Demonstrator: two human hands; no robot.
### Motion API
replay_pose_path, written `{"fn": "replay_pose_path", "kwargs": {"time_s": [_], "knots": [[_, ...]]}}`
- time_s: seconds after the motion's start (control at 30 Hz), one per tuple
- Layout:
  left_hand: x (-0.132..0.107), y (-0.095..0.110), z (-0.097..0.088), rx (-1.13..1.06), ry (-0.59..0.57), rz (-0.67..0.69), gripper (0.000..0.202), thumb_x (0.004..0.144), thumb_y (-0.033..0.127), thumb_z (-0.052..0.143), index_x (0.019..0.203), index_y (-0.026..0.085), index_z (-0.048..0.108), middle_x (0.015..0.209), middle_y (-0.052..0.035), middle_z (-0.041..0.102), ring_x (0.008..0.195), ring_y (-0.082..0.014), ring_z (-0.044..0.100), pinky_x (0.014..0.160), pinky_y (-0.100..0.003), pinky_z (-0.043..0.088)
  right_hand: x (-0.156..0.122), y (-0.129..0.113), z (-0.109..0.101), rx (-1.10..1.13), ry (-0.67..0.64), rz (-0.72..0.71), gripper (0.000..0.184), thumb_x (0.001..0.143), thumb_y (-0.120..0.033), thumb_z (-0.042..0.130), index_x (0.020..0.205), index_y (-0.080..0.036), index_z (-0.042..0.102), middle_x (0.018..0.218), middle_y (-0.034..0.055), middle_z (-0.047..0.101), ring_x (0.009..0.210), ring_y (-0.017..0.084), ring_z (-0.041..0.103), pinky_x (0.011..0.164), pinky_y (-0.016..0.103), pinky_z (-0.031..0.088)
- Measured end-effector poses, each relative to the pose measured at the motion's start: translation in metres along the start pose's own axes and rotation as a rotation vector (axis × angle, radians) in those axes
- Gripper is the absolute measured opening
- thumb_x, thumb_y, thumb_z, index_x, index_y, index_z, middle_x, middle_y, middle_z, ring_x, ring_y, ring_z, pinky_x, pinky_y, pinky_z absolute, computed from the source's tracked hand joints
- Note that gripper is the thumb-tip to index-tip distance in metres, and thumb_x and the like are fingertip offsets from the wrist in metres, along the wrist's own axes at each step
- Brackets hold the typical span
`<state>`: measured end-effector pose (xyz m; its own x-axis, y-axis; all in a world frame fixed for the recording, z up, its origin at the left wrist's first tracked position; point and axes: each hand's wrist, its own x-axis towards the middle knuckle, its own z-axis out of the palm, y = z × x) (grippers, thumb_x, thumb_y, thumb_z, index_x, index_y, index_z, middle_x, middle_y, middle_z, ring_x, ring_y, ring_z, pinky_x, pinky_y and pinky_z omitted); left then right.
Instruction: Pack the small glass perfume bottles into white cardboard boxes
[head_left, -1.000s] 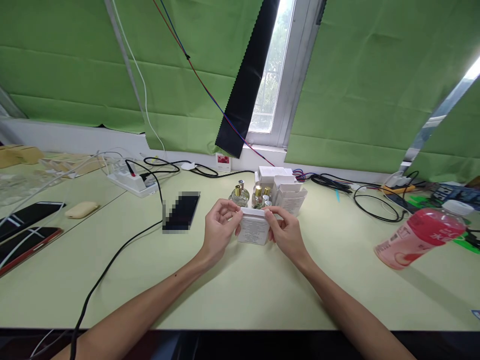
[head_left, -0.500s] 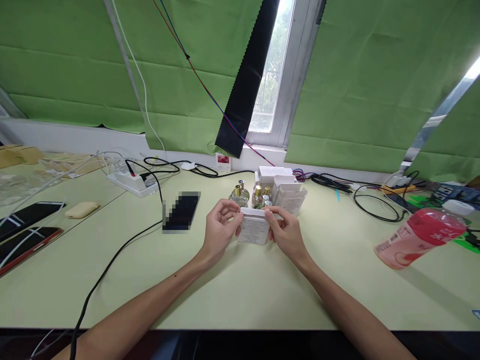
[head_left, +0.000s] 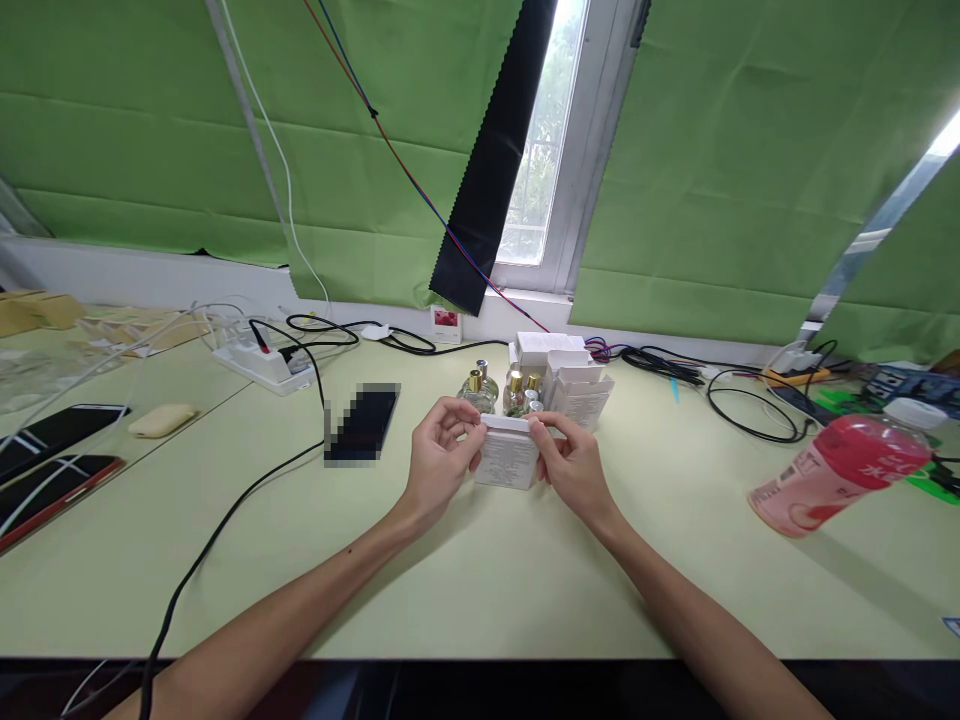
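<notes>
A small white printed carton (head_left: 507,458) stands upright at the middle of the table, its text side facing me. My left hand (head_left: 444,452) pinches its top left corner between thumb and fingers. At the top right corner, my right hand (head_left: 571,462) grips it the same way, the thumb against the front. Just behind the carton are several small glass perfume bottles (head_left: 514,396) with gold and silver caps, partly covered by it. Two more bottles (head_left: 478,392) sit behind my left fingers. White cartons (head_left: 577,392), one with raised flaps, stand behind on the right.
A phone (head_left: 364,424) lies left of my hands, with a black cable (head_left: 225,520) running past it. A pink drink bottle (head_left: 840,470) stands at the right. Further left are a power strip (head_left: 266,368), a beige case (head_left: 163,421) and more phones (head_left: 60,490).
</notes>
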<state>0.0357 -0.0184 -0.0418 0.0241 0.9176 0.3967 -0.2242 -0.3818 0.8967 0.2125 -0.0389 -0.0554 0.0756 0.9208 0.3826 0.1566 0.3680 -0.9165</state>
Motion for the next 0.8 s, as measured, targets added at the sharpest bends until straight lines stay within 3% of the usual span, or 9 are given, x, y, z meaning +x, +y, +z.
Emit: {"fn": "replay_pose_path", "kwargs": {"time_s": [0.6, 0.8], "knots": [[-0.0015, 0.0023, -0.0012, 0.058, 0.022, 0.030, 0.020, 0.078, 0.030, 0.073, 0.084, 0.019, 0.058, 0.082, -0.0009, 0.057, 0.059, -0.0101, 0.052, 0.040, -0.019, 0.043, 0.0001, 0.0008, -0.0001, 0.003, -0.004, 0.011, 0.042, 0.090, -0.059, 0.060, 0.097, -0.019, 0.071, 0.070, 0.0010, 0.065, 0.043, 0.012, 0.053, 0.038, 0.025, 0.042], [-0.0003, 0.0023, -0.0022, 0.114, 0.056, 0.025, 0.014, 0.078, 0.030, 0.071, 0.086, 0.019, 0.065, 0.088, -0.0028, 0.062, 0.058, -0.0099, 0.051, 0.043, -0.020, 0.042, 0.0001, -0.0007, 0.0000, 0.000, -0.013, 0.016, 0.041, 0.089, -0.058, 0.061, 0.098, -0.019, 0.071, 0.070, 0.0017, 0.066, 0.043, 0.013, 0.053, 0.038, 0.025, 0.042]]}}
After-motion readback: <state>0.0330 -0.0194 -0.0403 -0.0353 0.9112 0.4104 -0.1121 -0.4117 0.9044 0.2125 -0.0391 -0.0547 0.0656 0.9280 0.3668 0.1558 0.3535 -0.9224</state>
